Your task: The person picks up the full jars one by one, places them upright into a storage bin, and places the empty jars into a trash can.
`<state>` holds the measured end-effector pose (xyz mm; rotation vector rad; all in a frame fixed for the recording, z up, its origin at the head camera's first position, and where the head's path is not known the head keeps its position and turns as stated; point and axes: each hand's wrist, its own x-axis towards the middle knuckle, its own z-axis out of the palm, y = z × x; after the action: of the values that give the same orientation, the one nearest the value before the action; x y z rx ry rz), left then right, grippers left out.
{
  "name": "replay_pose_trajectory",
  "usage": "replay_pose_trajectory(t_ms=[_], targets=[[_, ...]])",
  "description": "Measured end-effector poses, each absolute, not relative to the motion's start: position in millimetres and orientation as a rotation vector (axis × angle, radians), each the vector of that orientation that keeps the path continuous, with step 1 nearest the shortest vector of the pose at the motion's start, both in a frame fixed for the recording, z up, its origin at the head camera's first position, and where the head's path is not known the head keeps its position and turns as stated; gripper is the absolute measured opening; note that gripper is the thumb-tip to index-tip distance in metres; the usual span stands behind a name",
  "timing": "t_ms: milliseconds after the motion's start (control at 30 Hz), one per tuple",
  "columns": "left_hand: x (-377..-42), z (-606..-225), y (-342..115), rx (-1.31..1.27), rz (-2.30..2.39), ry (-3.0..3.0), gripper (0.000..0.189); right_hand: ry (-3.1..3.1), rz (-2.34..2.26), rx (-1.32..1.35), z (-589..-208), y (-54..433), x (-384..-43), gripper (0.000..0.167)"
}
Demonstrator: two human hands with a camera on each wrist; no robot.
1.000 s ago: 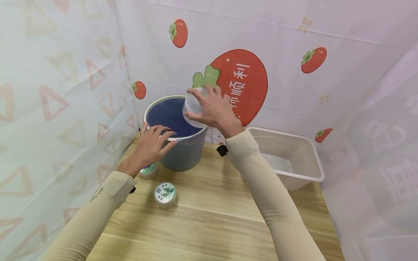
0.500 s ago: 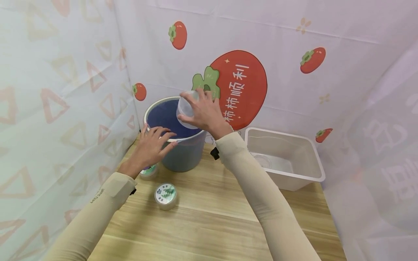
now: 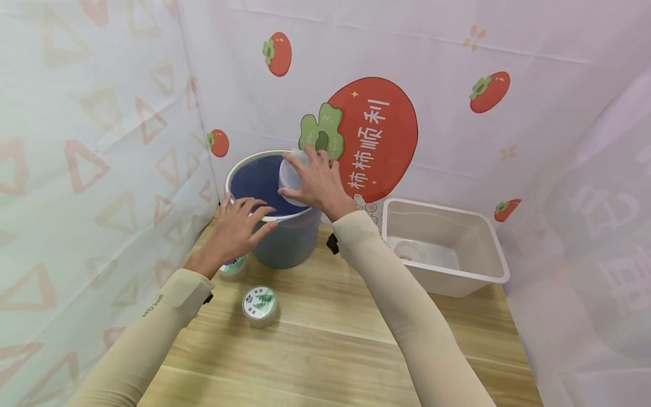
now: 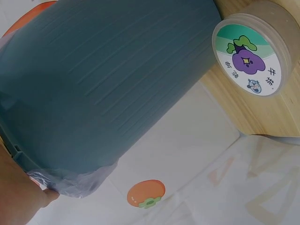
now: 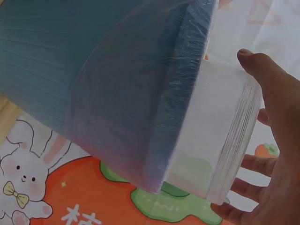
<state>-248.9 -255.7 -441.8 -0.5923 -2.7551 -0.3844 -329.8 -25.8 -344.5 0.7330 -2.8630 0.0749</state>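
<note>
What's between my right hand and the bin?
In the right wrist view, the clear container that your right hand holds lies between hand and bin.

Translucent round tub (image 3: 290,176), plain, ridged near one end, gripped by right hand (image 3: 321,183) at the bin's mouth, right side of the rim. Can't tell which way its opening faces. Bin (image 3: 286,246): blue-grey, upright, pale rim, clear film (image 4: 77,182) over the edge; left hand (image 3: 233,229) at the near-left rim, fingers spread.

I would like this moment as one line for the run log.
left hand: at rim of bin; right hand: holds clear tub over bin; nearer labelled tub: on table
</note>
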Motion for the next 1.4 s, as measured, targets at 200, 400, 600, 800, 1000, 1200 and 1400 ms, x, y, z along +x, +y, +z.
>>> replay_pose_trajectory(t_ms=[200, 400, 600, 800, 1000, 1200, 1400], targets=[[-250.7, -442.1, -255.4, -0.586, -0.379, -2.763, 0.049, -2.844, 0.103, 0.736, -345.4, -21.7, -331.0, 0.089], [-250.4, -442.6, -256.4, -0.582, -0.388, -2.762, 0.049, -2.842, 0.111, 0.734, -347.3, -18.9, -332.0, 0.079], [-251.0, -445.0, -256.5, -0.579, -0.382, -2.764, 0.049, -2.83, 0.151, 0.824, -351.2, -16.2, -332.1, 0.077], [-251.6, -445.5, -255.9, -0.578, -0.391, -2.779, 0.049, -2.846, 0.214, 0.92, -360.1, -10.1, -329.7, 0.08], [-251.8, -446.2, -255.8, -0.575, -0.382, -2.778, 0.049, -2.851, 0.276, 0.97, -370.0, -2.7, -327.2, 0.079], [-252.3, -445.6, -255.6, -0.578, -0.382, -2.751, 0.05, -2.805, 0.34, 1.033, -380.0, 4.1, -325.4, 0.077], [-251.5, -444.5, -255.7, -0.58, -0.372, -2.752, 0.049, -2.784, 0.404, 1.045, -389.1, 8.7, -323.9, 0.076]])
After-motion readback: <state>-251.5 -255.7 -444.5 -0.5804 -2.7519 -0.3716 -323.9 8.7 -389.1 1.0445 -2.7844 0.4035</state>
